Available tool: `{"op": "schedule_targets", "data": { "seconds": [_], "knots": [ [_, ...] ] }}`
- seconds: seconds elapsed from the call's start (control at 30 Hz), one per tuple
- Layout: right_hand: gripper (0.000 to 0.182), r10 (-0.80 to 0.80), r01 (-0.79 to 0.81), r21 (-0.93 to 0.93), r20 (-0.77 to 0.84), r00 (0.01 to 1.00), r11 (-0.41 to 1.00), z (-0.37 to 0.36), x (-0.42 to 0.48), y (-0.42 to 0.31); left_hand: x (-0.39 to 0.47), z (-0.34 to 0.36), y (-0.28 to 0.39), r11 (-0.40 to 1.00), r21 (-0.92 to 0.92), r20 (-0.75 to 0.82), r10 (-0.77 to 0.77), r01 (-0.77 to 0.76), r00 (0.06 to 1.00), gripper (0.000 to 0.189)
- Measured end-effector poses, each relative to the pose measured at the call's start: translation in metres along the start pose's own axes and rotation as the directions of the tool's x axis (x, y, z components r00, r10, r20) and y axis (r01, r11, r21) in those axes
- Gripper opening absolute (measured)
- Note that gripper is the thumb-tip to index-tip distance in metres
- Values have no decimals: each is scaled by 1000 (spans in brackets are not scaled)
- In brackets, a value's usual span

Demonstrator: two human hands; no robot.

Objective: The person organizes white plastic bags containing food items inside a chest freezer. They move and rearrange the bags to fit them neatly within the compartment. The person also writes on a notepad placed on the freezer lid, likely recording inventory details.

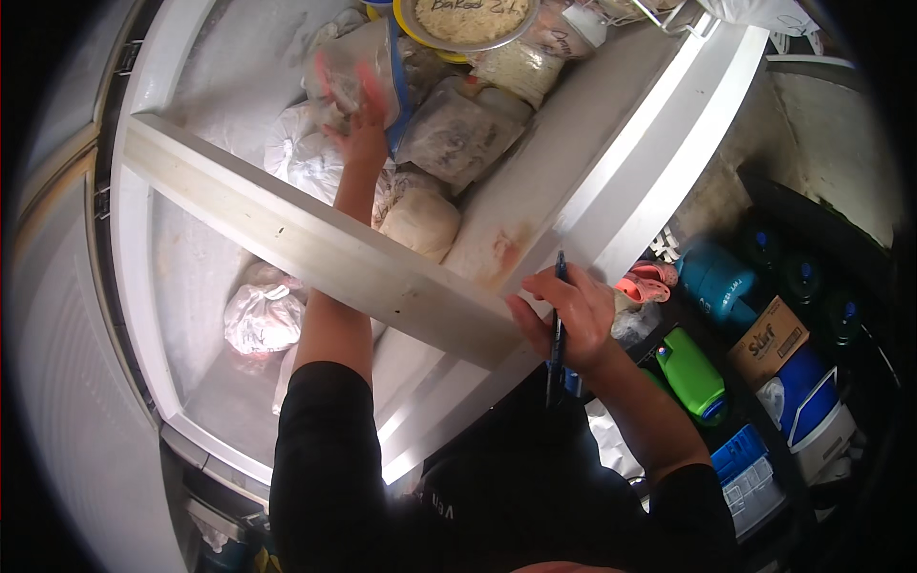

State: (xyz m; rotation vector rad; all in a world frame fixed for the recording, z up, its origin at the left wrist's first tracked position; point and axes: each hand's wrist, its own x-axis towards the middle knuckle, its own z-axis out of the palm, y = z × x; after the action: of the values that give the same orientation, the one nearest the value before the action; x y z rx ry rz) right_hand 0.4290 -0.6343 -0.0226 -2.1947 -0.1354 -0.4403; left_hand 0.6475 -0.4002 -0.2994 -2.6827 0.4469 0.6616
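My left hand [357,127] reaches under the white crossbar [322,236] into a chest freezer. Its blurred fingers are spread over a clear zip bag [387,54] with a blue edge; whether they press on it is hard to tell. Just below the wrist lie a knotted white plastic bag [301,157] and a round, pale wrapped bundle [419,218]. To the right is a frosty bag [462,132] bearing handwriting. Above the freezer's front rim, my right hand [577,319] holds a dark pen [557,329], tip pointing up.
A round container [473,18] with a handwritten lid and a wire basket [666,18] are at the far end. Another wrapped bag [263,319] lies left of my forearm. Outside stand a teal gas cylinder [716,279], a green jug [691,376] and a cardboard box [770,342].
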Motion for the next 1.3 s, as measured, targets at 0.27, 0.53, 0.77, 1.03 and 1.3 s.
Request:
{"op": "schedule_targets", "data": {
  "seconds": [0.27, 0.53, 0.77, 1.03, 1.3],
  "knots": [
    [26, 4, -4, 5, 8, 1000, 1000, 0, -1, -1, -3, 7, 0, 999, 38, -44, 36, -34, 998, 47],
    [28, 19, -19, -5, 9, 1000, 1000, -4, 6, -7, -64, -7, -6, 987, -87, -174, 118, -134, 978, 70],
    [27, 29, -29, -38, -15, 999, 999, -1, 5, -8, -192, 43, 6, 827, -422, -460, 158, -372, 874, 69],
    [24, 7, -9, -81, -26, 1000, 997, 4, 4, -10, -286, 19, -30, 859, -491, 133, -95, 149, 987, 61],
    [17, 31, -36, -119, -47, 998, 992, 8, 3, -14, -368, -26, -36, 788, -582, 53, -208, 199, 977, 65]
  ]
}}
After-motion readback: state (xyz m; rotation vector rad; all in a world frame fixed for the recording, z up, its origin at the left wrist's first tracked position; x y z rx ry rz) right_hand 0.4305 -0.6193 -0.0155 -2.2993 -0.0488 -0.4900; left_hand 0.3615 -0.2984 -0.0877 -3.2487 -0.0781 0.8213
